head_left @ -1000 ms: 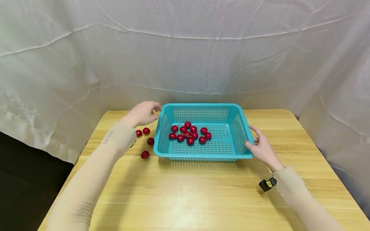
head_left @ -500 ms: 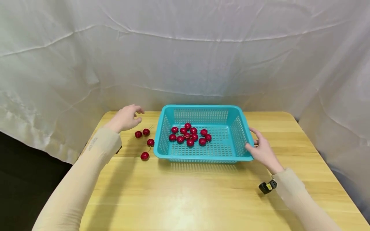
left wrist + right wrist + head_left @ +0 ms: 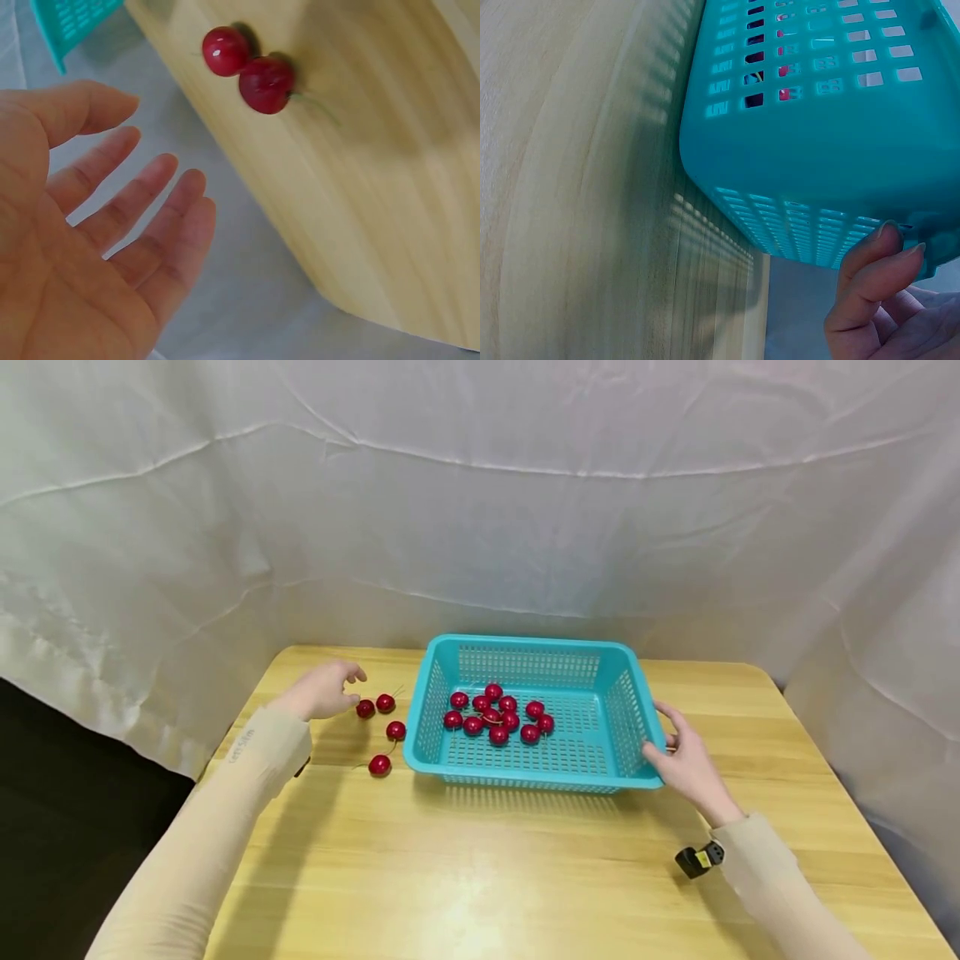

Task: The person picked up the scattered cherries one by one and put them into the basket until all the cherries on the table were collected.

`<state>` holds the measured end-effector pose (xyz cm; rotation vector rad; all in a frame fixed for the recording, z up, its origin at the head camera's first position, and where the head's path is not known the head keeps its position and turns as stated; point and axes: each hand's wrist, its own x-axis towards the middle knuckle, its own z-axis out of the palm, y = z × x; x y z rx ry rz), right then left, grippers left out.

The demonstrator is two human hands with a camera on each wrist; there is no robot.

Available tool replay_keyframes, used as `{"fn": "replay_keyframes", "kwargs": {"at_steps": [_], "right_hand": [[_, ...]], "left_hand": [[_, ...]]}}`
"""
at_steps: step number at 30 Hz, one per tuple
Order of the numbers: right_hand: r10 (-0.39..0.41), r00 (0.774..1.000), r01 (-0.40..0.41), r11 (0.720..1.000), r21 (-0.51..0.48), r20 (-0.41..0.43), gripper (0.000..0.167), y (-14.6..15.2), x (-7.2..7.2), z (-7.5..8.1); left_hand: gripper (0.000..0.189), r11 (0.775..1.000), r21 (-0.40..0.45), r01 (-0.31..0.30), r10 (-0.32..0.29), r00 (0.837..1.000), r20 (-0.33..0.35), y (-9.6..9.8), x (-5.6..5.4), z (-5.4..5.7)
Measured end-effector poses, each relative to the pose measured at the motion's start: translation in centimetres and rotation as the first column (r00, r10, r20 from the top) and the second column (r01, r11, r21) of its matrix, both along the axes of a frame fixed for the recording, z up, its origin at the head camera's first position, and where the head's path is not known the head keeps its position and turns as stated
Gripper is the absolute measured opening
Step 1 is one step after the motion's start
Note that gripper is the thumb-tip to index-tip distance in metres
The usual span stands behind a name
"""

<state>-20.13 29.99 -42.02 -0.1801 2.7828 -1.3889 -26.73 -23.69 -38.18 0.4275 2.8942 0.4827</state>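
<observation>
A blue-green plastic basket (image 3: pixel 540 782) stands on the table with several red cherries (image 3: pixel 498 735) gathered in its left and middle part. My right hand (image 3: pixel 686 768) holds the basket's right rim, thumb on the inside and fingers outside; in the right wrist view, bent fingers (image 3: pixel 877 277) touch the outer wall under the rim. Left of the basket, my left hand (image 3: pixel 318 691) hovers beside two loose cherries (image 3: pixel 266 84), apart from them. Its fingers are relaxed and spread, with nothing between them in the left wrist view.
Two more loose cherries, a nearer one (image 3: pixel 379 766) and one close to the basket's left wall (image 3: pixel 396 731), lie on the wooden table (image 3: pixel 480 877). A pale cloth (image 3: pixel 525 527) hangs behind the table. Black material (image 3: pixel 67 827) shows at the left.
My left hand has moved left, away from the basket's left rim, then lower toward the two loose cherries. My right hand keeps its hold on the basket.
</observation>
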Motion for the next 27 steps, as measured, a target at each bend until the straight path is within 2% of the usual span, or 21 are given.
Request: {"fn": "replay_keyframes", "kwargs": {"at_steps": [10, 16, 27], "right_hand": [[0.010, 1.000, -0.010, 1.000, -0.016, -0.008, 0.072, 0.1, -0.1, -0.3], [0.001, 1.000, -0.001, 1.000, -0.010, -0.007, 0.072, 0.2, -0.1, -0.2], [-0.001, 1.000, 0.001, 1.000, -0.017, 0.002, 0.073, 0.1, -0.1, -0.2]], "left_hand": [[0.054, 1.000, 0.010, -0.020, 0.019, 0.994, 0.110, -0.2, 0.6, -1.4], [0.059, 1.000, 0.022, -0.018, 0.015, 0.991, 0.130, -0.2, 0.7, -2.0], [0.073, 0.997, 0.022, -0.068, 0.063, 0.981, 0.183, 0.2, 0.7, -3.3]]}}
